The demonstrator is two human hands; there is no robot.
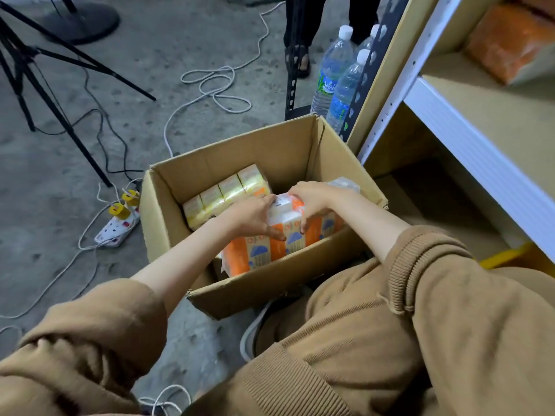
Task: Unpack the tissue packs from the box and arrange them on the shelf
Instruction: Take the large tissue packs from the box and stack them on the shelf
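An open cardboard box (pixel 279 151) stands on the concrete floor beside the shelf (pixel 468 121). Inside it an orange tissue pack (pixel 264 253) lies along the near wall, wrapped in clear plastic. My left hand (pixel 255 216) grips its top from the left and my right hand (pixel 312 199) grips it from the right, fingers curled over the wrap. A yellow tissue pack (pixel 222 195) lies at the box's far left. An orange pack (pixel 507 40) sits on the upper shelf board.
Several water bottles (pixel 339 70) stand behind the box next to a black upright. A power strip (pixel 120 223) with yellow plugs, loose cables and tripod legs (pixel 54 94) lie left. Another person's sandalled foot (pixel 297 60) is at the back. My knees crowd the near side.
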